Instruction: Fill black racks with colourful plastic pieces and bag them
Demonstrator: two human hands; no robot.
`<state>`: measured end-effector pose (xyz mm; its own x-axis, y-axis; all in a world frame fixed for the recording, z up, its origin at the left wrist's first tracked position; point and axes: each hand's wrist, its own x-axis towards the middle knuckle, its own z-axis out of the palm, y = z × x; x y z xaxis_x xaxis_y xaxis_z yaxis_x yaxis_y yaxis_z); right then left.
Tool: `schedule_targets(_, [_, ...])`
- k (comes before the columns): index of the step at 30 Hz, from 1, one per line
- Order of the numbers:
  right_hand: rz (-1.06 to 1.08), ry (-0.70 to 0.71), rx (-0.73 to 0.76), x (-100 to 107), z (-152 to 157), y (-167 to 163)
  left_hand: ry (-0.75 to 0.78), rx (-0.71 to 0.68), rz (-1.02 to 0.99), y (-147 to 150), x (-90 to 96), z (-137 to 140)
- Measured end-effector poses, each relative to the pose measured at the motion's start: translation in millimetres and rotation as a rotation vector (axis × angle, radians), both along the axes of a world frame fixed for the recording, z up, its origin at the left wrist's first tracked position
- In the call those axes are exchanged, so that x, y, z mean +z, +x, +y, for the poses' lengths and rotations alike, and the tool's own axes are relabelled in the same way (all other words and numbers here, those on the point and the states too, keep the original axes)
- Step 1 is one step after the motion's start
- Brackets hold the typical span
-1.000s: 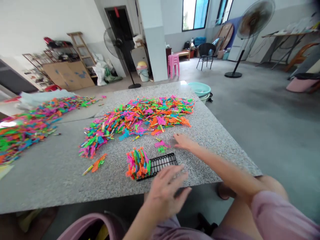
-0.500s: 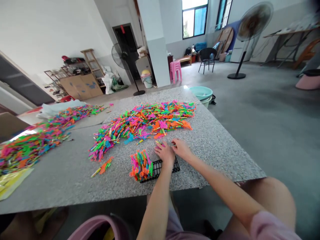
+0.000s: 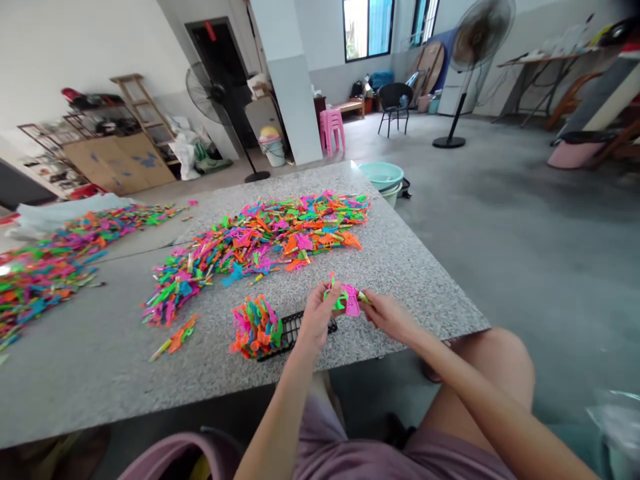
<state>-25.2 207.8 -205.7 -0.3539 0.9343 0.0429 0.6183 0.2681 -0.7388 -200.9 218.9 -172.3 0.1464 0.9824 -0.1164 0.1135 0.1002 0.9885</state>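
My left hand (image 3: 317, 315) is closed around a pink and green plastic toy (image 3: 353, 302), pistol-like in outline, held above the table. On its right side, my right hand (image 3: 393, 317) pinches a short yellow tube (image 3: 364, 298) that meets the toy; whether it is fully joined I cannot tell. Just left of and below my hands lies a black mesh basket (image 3: 291, 329). Its left end is packed with upright, multicoloured toys (image 3: 257, 327); my left forearm hides part of its right end. Farther left, an orange and green toy with a yellow tube (image 3: 175, 338) lies alone.
A long heap of bright toys (image 3: 240, 240) stretches across the speckled stone table (image 3: 415, 267). Another heap (image 3: 55, 267) lies at far left. Turquoise basins (image 3: 381, 175) stand beyond the table's right edge. A pink tub (image 3: 175, 453) is below the front edge.
My hands have lifted off the table beside the basket and now hold the pink and green toy between them. The view has shifted, so the scene sits further left.
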Motion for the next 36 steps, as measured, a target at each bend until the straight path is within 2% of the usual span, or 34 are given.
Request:
schedule_targets(3, [0.025, -0.027, -0.137, -10, -23, -22, 0.059, 0.013, -0.054, 12, -9.1, -27])
schedule_targets(6, [0.105, 0.010, -0.187, -19, -44, -34, 0.131, 0.029, 0.007, 14, -25.6, -48])
schedule_targets(9, [0.256, 0.102, -0.330, -15, -61, -37, 0.198, 0.060, 0.133, 8, -40.9, -56])
schedule_targets(11, [0.371, 0.081, -0.381, -7, -69, -40, 0.223, 0.069, 0.215, 5, -48.1, -58])
schedule_targets(15, [0.406, 0.049, -0.298, 3, -72, -49, 0.272, 0.019, 0.334, 3, -53.9, -64])
schedule_targets(20, [0.342, 0.055, -0.290, -3, -73, -50, 0.289, -0.098, 0.417, -7, -54.9, -81])
schedule_targets(24, [0.294, 0.136, -0.275, -6, -81, -55, 0.281, -0.076, 0.522, -9, -51.7, -92])
schedule_targets(29, [0.144, 0.272, -0.271, -12, -82, -57, 0.255, -0.021, 0.389, -2, -39.8, -93])
schedule_targets(32, [0.057, 0.251, -0.238, -12, -78, -53, 0.206, -0.010, 0.313, 0, -37.4, -90])
schedule_targets(36, [0.031, 0.220, -0.159, -1, -76, -51, 0.160, -0.014, 0.180, 0, -36.3, -83])
